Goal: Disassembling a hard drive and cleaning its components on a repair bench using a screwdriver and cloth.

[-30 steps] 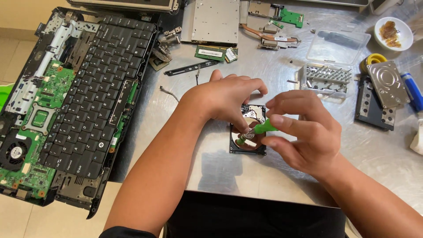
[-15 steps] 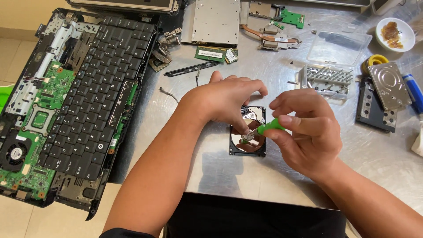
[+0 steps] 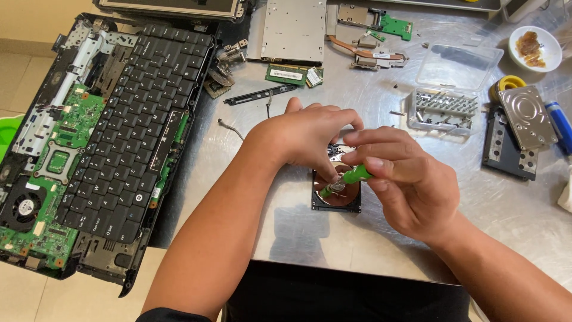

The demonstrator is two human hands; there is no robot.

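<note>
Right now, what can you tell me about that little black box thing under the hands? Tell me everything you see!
The opened hard drive is a small black rectangular case lying flat on the shiny metal table. Its cover is off, so a round, mirror-like disc shows inside with a silvery hub in the middle. The left hand rests over its far end, hiding that part. The right hand holds a green screwdriver slanting down, its tip at the hub.

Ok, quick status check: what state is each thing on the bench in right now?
Hard drive: cover off, platter exposed, flat on table.
Green screwdriver: in right hand, tip at platter hub.
Left hand: resting on the drive.
Laptop base: opened, keyboard loose, circuit board exposed.
Bit case: lid open.
Drive cover: removed, lying at right.
</note>
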